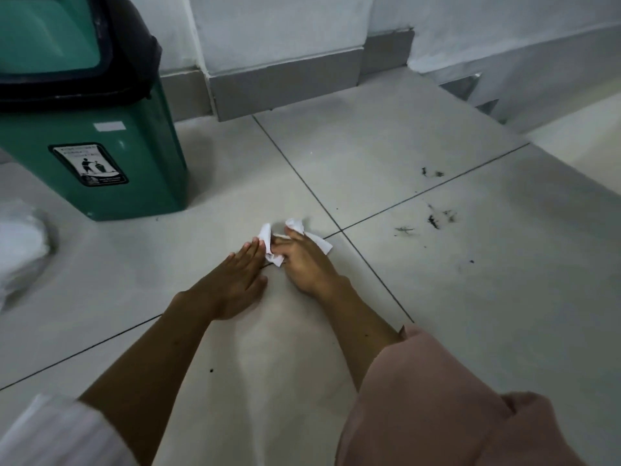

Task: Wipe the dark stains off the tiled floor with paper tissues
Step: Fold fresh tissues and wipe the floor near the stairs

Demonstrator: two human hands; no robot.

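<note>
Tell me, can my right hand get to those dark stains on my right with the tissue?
Probably yes. The right hand grips the tissue low over the floor, and only bare tile separates it from the dark stains to its right.

Open tiled floor (pixel 386 156) stretches right toward the dark stains (pixel 433 220); green bin (pixel 111 156) blocks the left.

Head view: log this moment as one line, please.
right hand: grips tissue on floor | left hand: flat, fingertips at tissue | stains: unwiped, right of hands | bin: upright, far left
</note>
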